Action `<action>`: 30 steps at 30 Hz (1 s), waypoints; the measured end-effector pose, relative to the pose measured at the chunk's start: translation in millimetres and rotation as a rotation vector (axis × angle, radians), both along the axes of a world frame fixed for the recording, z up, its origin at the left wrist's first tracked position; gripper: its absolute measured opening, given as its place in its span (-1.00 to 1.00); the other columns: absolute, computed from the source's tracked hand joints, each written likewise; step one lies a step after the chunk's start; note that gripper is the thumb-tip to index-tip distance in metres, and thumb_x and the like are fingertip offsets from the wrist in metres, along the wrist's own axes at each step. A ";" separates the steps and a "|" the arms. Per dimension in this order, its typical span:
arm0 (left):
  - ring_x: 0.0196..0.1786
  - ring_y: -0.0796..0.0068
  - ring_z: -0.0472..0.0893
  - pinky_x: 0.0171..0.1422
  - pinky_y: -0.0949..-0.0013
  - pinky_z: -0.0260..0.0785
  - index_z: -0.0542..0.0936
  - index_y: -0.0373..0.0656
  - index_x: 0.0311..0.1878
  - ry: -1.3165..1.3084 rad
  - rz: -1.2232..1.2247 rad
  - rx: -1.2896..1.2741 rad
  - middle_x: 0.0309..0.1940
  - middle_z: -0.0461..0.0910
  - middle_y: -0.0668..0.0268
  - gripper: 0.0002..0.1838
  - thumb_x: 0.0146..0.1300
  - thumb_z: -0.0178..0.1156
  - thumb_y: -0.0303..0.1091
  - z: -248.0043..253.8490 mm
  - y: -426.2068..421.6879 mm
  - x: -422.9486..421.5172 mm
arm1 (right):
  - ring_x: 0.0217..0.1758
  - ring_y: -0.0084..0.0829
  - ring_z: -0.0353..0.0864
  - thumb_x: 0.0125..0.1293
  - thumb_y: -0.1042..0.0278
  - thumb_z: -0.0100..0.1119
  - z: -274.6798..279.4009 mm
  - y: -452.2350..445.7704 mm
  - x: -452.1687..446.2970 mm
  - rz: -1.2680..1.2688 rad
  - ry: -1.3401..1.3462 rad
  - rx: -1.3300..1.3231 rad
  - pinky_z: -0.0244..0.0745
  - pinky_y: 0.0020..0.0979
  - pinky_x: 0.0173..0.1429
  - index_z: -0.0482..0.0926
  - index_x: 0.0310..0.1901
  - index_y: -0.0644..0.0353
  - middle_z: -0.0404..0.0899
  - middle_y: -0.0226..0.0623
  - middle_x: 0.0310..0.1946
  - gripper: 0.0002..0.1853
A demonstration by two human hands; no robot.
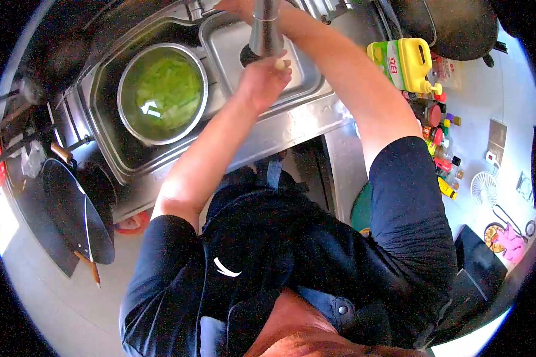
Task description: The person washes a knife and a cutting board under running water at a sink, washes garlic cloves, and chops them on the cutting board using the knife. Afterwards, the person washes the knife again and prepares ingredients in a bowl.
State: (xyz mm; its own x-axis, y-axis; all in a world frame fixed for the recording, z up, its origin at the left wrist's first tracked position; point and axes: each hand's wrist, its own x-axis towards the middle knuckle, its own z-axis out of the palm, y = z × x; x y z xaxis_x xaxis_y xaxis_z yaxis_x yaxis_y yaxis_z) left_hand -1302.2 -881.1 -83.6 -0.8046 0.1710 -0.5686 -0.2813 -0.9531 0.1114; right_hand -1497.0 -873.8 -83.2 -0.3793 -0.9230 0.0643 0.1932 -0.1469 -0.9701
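Head view | our left hand (262,88) is curled closed, apparently on a small pale piece (280,64), long axis unclear, at its far-right fingertips over the basin (225,44), just near of the tap (265,35) | our right hand (237,5) sits farther, grip we cannot tell | left lies nearer the spout; bowl (162,142) to left

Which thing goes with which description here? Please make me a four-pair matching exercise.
1. Greens
2. Left hand
3. Jug
4. Small fan

A. White
B. Holding a small pale item
C. Mostly yellow
D. Inside a round bowl

Pairs: 1-D, 2-B, 3-C, 4-A
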 end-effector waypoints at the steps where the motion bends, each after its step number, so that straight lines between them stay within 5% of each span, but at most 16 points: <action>1: -0.26 0.34 0.58 -0.18 0.42 0.56 0.48 -0.27 0.18 -0.011 0.000 -0.003 -0.22 0.57 0.17 -0.71 0.48 0.03 -0.36 2.2 0.1 -0.8 | 0.11 -0.13 0.65 0.39 0.20 0.16 6.0 -3.6 -4.3 -0.013 0.549 0.164 0.50 -0.25 0.19 0.56 0.21 0.19 0.64 -0.03 0.07 -0.58; 3: -0.28 0.37 0.57 -0.25 0.43 0.53 0.47 -0.23 0.17 -0.023 -0.004 -0.006 -0.25 0.57 0.17 -0.72 0.49 0.02 -0.36 3.0 0.7 -3.4 | 0.04 -0.11 0.66 0.36 0.17 0.18 2.8 -10.8 -2.8 -0.002 0.900 0.261 0.53 -0.22 0.15 0.59 0.16 0.18 0.65 -0.03 0.02 -0.59; 9: -0.45 0.48 0.42 -0.46 0.51 0.27 0.44 -0.14 0.00 0.000 0.002 0.019 -0.35 0.49 0.27 -0.82 0.50 -0.08 -0.29 -3.7 -1.2 -6.3 | -0.14 -0.02 0.70 0.27 0.09 0.22 -28.7 -17.7 0.7 -0.068 1.224 0.413 0.60 -0.10 0.00 0.65 -0.01 0.17 0.70 -0.05 -0.11 -0.62; 11: -0.47 0.50 0.34 -0.46 0.47 0.21 0.38 -0.16 -0.14 -0.040 0.022 0.099 -0.42 0.45 0.29 -0.90 0.39 -0.14 -0.44 -18.4 -9.3 -8.0 | -0.20 0.01 0.71 0.24 0.06 0.24 -18.2 -5.4 5.6 -0.135 1.324 0.484 0.63 -0.06 -0.05 0.68 -0.06 0.16 0.71 -0.06 -0.15 -0.63; 14: -0.58 0.59 0.23 -0.60 0.46 0.01 0.31 -0.09 -0.30 -0.086 0.010 -0.051 -0.55 0.31 0.40 -0.89 0.39 -0.16 -0.42 -18.8 -15.1 -13.3 | -0.07 -0.13 0.66 0.34 0.22 0.13 57.2 39.1 23.6 -0.213 1.399 0.549 0.56 -0.15 0.02 0.65 -0.10 0.11 0.67 -0.16 -0.21 -0.78; 15: -0.60 0.61 0.21 -0.60 0.47 -0.03 0.32 -0.06 -0.32 -0.073 -0.011 -0.033 -0.56 0.30 0.43 -0.88 0.39 -0.14 -0.42 -20.7 -16.3 -14.2 | -0.14 -0.07 0.63 0.27 0.29 0.15 67.9 58.1 16.3 -0.182 1.399 0.219 0.54 -0.07 -0.05 0.63 -0.17 0.11 0.64 -0.18 -0.26 -0.84; 16: -0.61 0.63 0.19 -0.61 0.48 -0.07 0.32 -0.04 -0.34 -0.058 -0.033 -0.018 -0.57 0.28 0.46 -0.87 0.39 -0.12 -0.42 -23.2 -17.8 -16.4 | -0.16 -0.04 0.64 0.24 0.31 0.20 82.0 79.8 16.6 -0.284 1.396 0.220 0.55 -0.09 -0.11 0.63 -0.18 0.10 0.65 -0.19 -0.28 -0.84; 23: -0.64 0.60 0.19 -0.64 0.45 -0.12 0.42 0.09 -0.36 -0.026 -0.071 0.034 -0.63 0.27 0.51 -0.85 0.40 0.01 -0.27 -27.7 -11.7 -26.2 | -0.15 -0.05 0.67 0.35 0.22 0.21 144.5 264.6 68.6 -0.653 1.284 0.682 0.57 -0.16 -0.07 0.68 -0.06 0.18 0.70 -0.10 -0.22 -0.74; 25: -0.67 0.58 0.15 -0.67 0.43 -0.11 0.42 0.10 -0.37 -0.146 -0.042 -0.176 -0.67 0.23 0.50 -0.76 0.48 -0.03 -0.14 -9.3 -5.1 -33.3 | -0.15 -0.06 0.67 0.37 0.20 0.19 141.8 312.9 97.5 -0.693 1.239 0.783 0.57 -0.17 -0.06 0.67 -0.04 0.21 0.69 -0.09 -0.20 -0.72; 27: -0.69 0.57 0.13 -0.67 0.42 -0.10 0.41 0.07 -0.38 -0.033 -0.056 -0.101 -0.67 0.22 0.48 -0.71 0.51 -0.08 -0.10 -34.5 -16.1 -27.1 | -0.16 -0.06 0.71 0.22 0.04 0.26 129.3 353.2 126.0 -0.693 1.129 1.158 0.62 -0.09 -0.09 0.72 -0.12 0.03 0.73 -0.20 -0.19 -0.69; 30: -0.71 0.56 0.08 -0.67 0.43 -0.09 0.34 0.00 -0.42 0.014 -0.058 -0.116 -0.68 0.17 0.45 -0.60 0.58 -0.18 -0.05 -22.3 -10.1 -23.3 | -0.15 -0.10 0.71 0.22 0.01 0.27 88.4 397.3 163.5 -0.792 1.015 1.236 0.62 -0.11 -0.11 0.74 -0.12 -0.08 0.73 -0.28 -0.17 -0.72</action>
